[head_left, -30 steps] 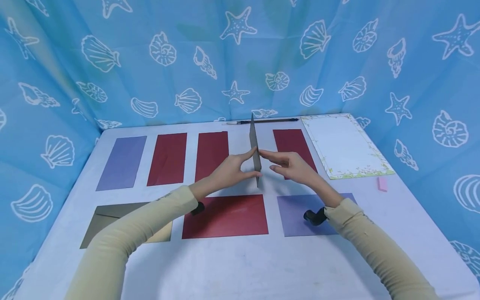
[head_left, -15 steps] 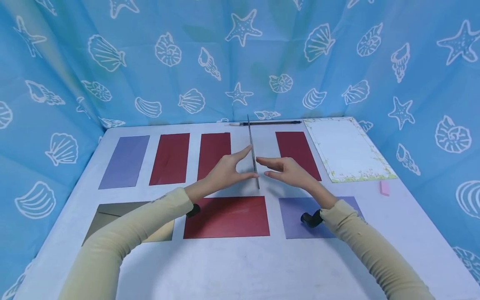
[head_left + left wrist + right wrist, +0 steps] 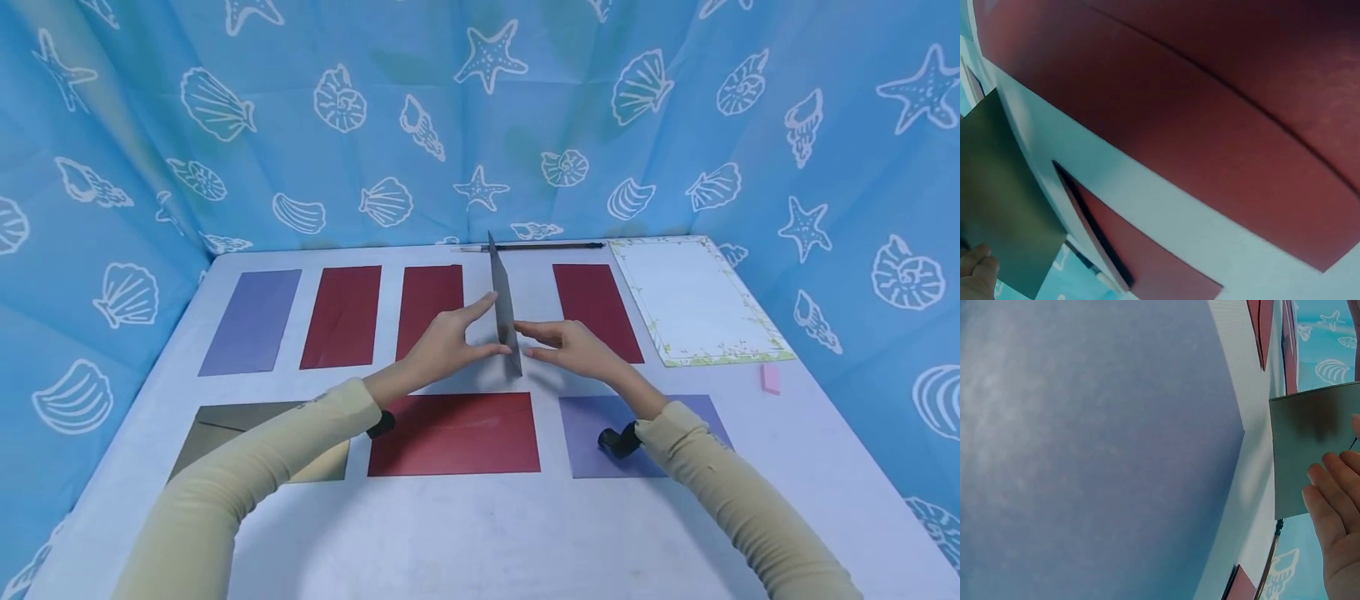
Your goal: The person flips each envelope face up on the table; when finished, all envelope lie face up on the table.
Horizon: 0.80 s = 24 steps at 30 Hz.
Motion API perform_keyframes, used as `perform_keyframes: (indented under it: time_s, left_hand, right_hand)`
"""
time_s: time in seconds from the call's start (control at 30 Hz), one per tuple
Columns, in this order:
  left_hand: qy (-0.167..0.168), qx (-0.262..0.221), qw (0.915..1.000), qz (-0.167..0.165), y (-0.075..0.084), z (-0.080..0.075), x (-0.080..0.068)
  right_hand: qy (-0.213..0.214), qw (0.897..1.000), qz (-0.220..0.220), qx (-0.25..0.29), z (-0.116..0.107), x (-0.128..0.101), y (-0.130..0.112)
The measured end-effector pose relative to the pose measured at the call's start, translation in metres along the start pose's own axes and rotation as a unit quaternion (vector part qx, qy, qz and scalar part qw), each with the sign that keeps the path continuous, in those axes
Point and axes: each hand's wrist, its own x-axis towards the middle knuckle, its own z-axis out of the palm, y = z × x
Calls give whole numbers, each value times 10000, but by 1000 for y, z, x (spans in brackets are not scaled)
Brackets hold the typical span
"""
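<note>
A grey envelope [image 3: 504, 292] stands upright on its short edge in the middle of the white table [image 3: 487, 533], nearly edge-on to the head view. My left hand [image 3: 450, 342] touches its left face with a straight forefinger and thumb. My right hand [image 3: 573, 343] presses straight fingers against its right face. In the left wrist view the grey envelope [image 3: 1004, 206] fills the lower left, with my fingertips [image 3: 975, 275] at its bottom corner. The right wrist view shows my flat fingers [image 3: 1335, 512] on the grey envelope [image 3: 1310, 437].
The back row holds a lilac envelope [image 3: 251, 321] and three dark red ones [image 3: 341, 317] [image 3: 429, 304] [image 3: 596, 308]. In front lie an olive envelope [image 3: 225, 425], a red one [image 3: 453, 433] and a lilac one [image 3: 585, 412]. Bordered paper [image 3: 693, 296], pen [image 3: 555, 246], pink eraser [image 3: 768, 377], blue cloth walls.
The grey envelope has turned a little, so more of its right face shows. Both hands have shifted slightly left and nearer with it.
</note>
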Motion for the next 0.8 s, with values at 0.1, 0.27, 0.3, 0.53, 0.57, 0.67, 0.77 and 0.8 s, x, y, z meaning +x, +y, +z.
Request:
perform_keyframes:
  time_s: [0.1,0.27,0.3,0.53,0.57,0.67,0.77,0.8]
  left_hand:
    - [-41,-6,10000,-52,-3,0,-2]
    - [-175,32,9997,-185,-6,1,-5]
    - [-203,33,9996,-207,-6,1,-5]
    - [-378,71,9978,-532,-4,1,-6]
    - [-417,55,9973,-605,-4,2,-6]
    - [-570,-52,9951,-806,-4,3,-7]
    - [-692,-293,9929,-924,-4,5,-7]
    - [-730,-360,9921,-953,-4,5,-7]
  right_hand:
    - [5,9999,166,-44,2,1,0]
    - [-11,9989,397,-230,4,2,-2]
    - [-19,9988,428,-257,3,2,-2]
    - [-199,9969,569,-506,-2,2,-4]
    - [-221,9966,578,-545,-3,2,-4]
    - [-286,9957,610,-629,-6,2,-3]
    - [-337,9948,672,-685,-8,2,-1]
    - [-346,9945,704,-689,-9,2,0]
